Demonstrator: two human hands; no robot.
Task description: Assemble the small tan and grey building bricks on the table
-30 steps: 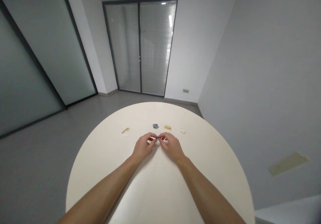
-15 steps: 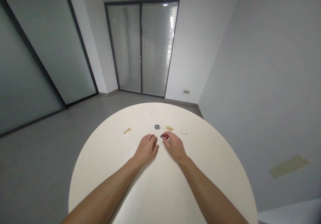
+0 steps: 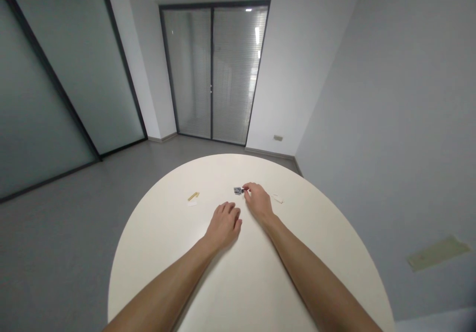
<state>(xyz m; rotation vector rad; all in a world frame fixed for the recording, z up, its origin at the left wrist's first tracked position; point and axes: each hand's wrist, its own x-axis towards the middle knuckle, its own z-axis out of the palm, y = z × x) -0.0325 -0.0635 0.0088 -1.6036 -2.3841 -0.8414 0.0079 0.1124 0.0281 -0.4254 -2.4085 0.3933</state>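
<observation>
My right hand (image 3: 259,202) pinches a small dark piece (image 3: 243,190) between thumb and fingertips, right beside a little cluster of grey pieces (image 3: 237,191). Whether the piece touches the cluster, I cannot tell. Nearer to me, my left hand (image 3: 223,225) rests on the white round table (image 3: 156,252), palm down, its fingers loosely bent and a little apart, with nothing seen in it. The yellowish pieces that lay right of the grey cluster are hidden by my right hand.
To the left lie yellow strips (image 3: 193,196) with a thin white piece (image 3: 192,204) near them. Right of my right hand are pale slender pieces (image 3: 277,199). A wall rises beyond the table's right side, and a glass door (image 3: 211,74) stands behind.
My right hand has moved forward with the dark piece, up to the grey cluster, and now covers the yellowish pieces. My left hand stays low on the table. The view has shifted slightly.
</observation>
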